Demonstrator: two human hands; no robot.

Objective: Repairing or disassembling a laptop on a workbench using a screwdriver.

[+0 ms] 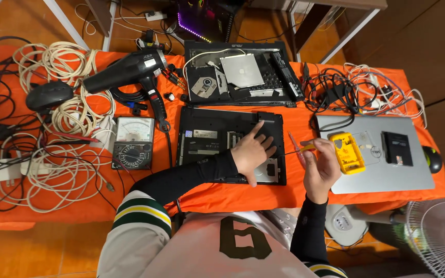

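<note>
An orange cloth [78, 206] covers the cable-strewn table above a tiled floor [27, 252].

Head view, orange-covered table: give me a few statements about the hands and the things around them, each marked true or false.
1. The left hand rests flat on the black upturned laptop base. True.
2. The right hand holds a black heat gun. False: it holds a thin screwdriver with a yellow and clear handle; the black heat gun lies untouched at the far left.
3. A yellow plastic case lies on the closed silver laptop. True.
4. The grey analogue multimeter sits to the right of the silver laptop. False: it sits left of the black base.
</note>
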